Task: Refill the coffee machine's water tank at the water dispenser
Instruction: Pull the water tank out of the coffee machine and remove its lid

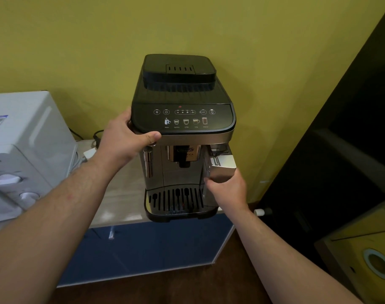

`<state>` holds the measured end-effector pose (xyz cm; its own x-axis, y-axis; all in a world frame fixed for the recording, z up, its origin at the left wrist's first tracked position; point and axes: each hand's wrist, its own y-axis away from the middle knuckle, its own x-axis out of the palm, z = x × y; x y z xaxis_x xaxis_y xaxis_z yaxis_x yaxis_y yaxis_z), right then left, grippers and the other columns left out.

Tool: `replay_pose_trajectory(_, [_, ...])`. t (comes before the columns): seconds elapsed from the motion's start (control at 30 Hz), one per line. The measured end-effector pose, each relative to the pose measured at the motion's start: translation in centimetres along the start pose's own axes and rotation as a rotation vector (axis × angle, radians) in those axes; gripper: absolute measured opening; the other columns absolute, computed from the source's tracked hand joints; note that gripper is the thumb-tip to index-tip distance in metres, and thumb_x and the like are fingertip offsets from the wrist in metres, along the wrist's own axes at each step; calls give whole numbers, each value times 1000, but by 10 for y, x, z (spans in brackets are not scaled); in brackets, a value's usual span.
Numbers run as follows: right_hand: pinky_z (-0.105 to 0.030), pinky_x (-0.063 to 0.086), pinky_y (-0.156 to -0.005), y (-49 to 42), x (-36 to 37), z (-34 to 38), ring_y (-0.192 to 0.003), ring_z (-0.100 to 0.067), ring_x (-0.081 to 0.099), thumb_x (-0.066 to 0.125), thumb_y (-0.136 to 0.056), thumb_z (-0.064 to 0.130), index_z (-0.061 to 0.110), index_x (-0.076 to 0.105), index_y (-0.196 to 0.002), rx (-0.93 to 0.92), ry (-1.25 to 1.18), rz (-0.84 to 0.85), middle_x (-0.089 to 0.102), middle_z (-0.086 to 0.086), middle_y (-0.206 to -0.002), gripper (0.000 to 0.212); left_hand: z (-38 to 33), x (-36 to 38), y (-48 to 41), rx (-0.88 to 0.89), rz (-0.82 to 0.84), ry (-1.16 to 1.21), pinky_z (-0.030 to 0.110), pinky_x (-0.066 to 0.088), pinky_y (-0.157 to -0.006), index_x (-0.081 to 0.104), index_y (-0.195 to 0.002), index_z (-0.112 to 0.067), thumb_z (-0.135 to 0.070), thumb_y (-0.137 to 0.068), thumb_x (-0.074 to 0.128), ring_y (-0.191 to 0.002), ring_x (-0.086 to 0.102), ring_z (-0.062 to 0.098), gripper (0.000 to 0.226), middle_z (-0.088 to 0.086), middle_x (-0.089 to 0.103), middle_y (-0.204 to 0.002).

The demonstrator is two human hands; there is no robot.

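Note:
A black and silver coffee machine (pixel 182 119) stands on a light countertop against a yellow wall. Its water tank (pixel 223 165), with a silver front, sticks out a little from the machine's right front side. My left hand (pixel 125 139) grips the machine's top left corner, thumb across the front edge. My right hand (pixel 227 189) holds the tank's front from below, fingers curled round its lower edge. The tank's body is hidden inside the machine. No water dispenser is in view.
A white microwave (pixel 22 150) stands on the counter (pixel 121 194) to the left, with cables behind it. Blue cabinet doors (pixel 143 249) lie below. A dark tall unit (pixel 340 150) stands to the right, with a yellow-fronted box (pixel 367 255) low down.

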<state>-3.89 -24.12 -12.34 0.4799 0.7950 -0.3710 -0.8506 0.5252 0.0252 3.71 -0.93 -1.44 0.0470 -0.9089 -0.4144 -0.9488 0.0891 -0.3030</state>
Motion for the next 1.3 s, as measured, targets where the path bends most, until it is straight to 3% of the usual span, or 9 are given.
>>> replay_pose_trajectory(0.23, [-11, 44, -61, 13, -6, 0, -78, -3, 54, 85, -70, 29, 26, 46, -100, -1, -7, 8, 54, 13, -88, 49, 1, 1, 0, 0, 0, 3, -3, 42, -66, 57, -128, -27, -16, -77, 82, -85, 54, -19, 58, -27, 60, -95])
replay_pose_trajectory(0.4, [-11, 44, -61, 21, -10, 0, -81, -5, 57, 85, -70, 28, 25, 48, -102, 7, -19, 7, 57, 12, -90, 49, 0, -1, 1, -5, 5, 10, 8, 47, -75, 57, -128, -28, -18, -76, 82, -88, 56, -16, 58, -25, 61, -97])
replay_pose_trajectory(0.53, [-7, 41, -54, 28, -13, 1, -79, 0, 54, 85, -70, 27, 24, 48, -102, -10, -9, -2, 55, 14, -89, 49, 0, -1, 1, 0, 15, 23, 2, 47, -70, 56, -126, -31, -17, -77, 82, -88, 58, -15, 57, -25, 62, -99])
replay_pose_trajectory(0.8, [-7, 41, -57, 37, -16, 0, -89, -10, 57, 86, -69, 28, 24, 48, -107, 6, -30, 5, 58, 9, -95, 53, 2, -1, 1, -4, 17, 25, 23, 51, -87, 57, -127, -30, -19, -76, 83, -100, 59, -6, 59, -22, 64, -103])
replay_pose_trajectory(1.0, [-4, 40, -51, 47, -22, 0, -80, 0, 54, 86, -70, 27, 27, 45, -101, 6, -22, 9, 53, 17, -88, 50, 1, -1, 1, -7, 19, 31, 28, 53, -91, 57, -126, -31, -18, -76, 83, -100, 61, -4, 58, -21, 65, -104])
replay_pose_trajectory(1.2, [-7, 43, -52, 62, -28, -4, -86, -8, 56, 87, -69, 28, 29, 45, -103, 20, -35, 17, 53, 13, -92, 55, -3, 0, 3, -18, 20, 40, 20, 49, -85, 56, -129, -27, -16, -78, 81, -95, 57, -10, 58, -24, 62, -100])
replay_pose_trajectory(1.3, [-9, 45, -50, 73, -33, -8, -81, -4, 55, 87, -68, 28, 32, 44, -97, 30, -44, 22, 54, 14, -92, 52, -3, 0, 4, -19, 24, 39, 12, 46, -78, 55, -129, -27, -15, -79, 80, -90, 55, -13, 57, -25, 60, -98])
